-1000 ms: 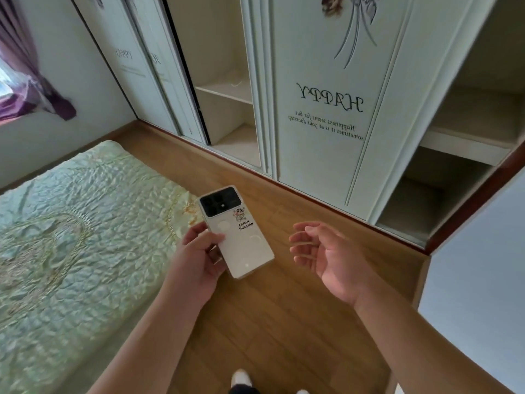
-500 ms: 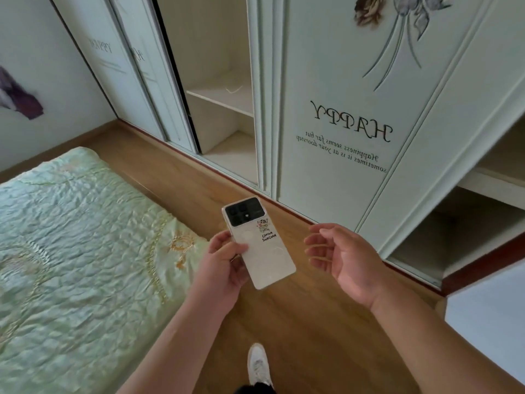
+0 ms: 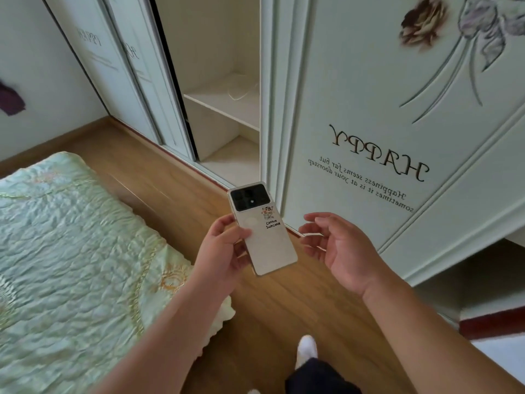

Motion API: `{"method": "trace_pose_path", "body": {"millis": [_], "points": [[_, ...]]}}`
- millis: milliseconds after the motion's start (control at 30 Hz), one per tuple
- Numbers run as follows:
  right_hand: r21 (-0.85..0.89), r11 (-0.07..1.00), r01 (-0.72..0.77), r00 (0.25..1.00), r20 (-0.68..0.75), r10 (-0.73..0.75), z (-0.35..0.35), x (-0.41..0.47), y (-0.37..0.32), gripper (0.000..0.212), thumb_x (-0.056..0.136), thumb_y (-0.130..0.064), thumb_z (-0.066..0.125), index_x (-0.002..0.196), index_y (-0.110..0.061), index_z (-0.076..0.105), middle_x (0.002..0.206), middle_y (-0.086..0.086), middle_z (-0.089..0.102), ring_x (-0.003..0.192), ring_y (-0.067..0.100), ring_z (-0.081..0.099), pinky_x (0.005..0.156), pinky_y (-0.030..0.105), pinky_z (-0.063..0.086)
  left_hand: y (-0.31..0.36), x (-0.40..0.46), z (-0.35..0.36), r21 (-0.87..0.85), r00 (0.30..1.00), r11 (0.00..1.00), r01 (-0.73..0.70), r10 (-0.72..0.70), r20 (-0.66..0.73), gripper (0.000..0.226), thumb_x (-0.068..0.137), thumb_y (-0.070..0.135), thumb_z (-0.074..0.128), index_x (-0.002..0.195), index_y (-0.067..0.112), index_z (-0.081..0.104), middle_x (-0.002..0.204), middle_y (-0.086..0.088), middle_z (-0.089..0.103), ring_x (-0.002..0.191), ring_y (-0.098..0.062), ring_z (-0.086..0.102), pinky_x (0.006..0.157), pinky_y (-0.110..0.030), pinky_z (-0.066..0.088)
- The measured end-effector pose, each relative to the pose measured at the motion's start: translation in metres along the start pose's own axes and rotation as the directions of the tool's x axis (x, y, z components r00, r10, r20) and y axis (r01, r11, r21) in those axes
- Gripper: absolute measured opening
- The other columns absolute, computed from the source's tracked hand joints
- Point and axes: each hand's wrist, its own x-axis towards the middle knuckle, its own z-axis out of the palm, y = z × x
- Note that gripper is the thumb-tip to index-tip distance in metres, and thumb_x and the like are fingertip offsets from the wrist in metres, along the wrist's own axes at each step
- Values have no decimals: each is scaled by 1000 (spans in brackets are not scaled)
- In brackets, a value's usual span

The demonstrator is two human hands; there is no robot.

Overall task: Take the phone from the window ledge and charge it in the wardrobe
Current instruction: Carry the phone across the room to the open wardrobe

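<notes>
Left hand (image 3: 224, 251) grips white phone (image 3: 262, 228) by lower edge, back up, camera end toward wardrobe (image 3: 369, 137); right hand (image 3: 338, 251) open, fingers loosely curled, just beside phone, apart from it; cable (image 3: 241, 91) on shelf (image 3: 227, 105) inside wardrobe opening; bed (image 3: 71, 251) left of wardrobe
</notes>
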Motion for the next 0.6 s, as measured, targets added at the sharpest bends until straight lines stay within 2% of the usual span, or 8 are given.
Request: {"method": "trace_pose_path", "body": {"millis": [133,300,400,600], "points": [[17,999,-37,999,27,37,-10,64,-13,21,92,-14,49,101,-8,67,83,7,71,75,20,64,68,34,51,12,56,19,-17,1000,1000,-6,5,-30,34,81,-7,59,108,13,60,102,-17,75,80,-29,74,60,-40,58],[111,987,-116,988,111,103,-29,153,-46,20,91,-16,52,99,-8,68,82,8,69,74,20,63,71,36,49,26,128,57,-12,994,999,-47,45,-104,39,80,-6,58,114,12,61,95,-14,77,72,-25,74,59,-39,57],[87,989,-123,982,154,109,-40,202,-77,20,90,-16,54,99,-7,69,82,9,69,74,22,63,69,36,50,42,164,86,-33,986,998,-62,57,-155,36,82,-7,58,113,13,60,97,-16,76,71,-24,75,53,-36,57],[19,988,-153,955,260,143,-43,286,-116,20,90,-16,52,100,-7,67,84,11,69,73,22,63,69,36,49,79,213,115,-54,962,985,-161,145,-230,36,81,-8,57,112,10,58,86,-11,78,72,-24,74,52,-34,57]]}}
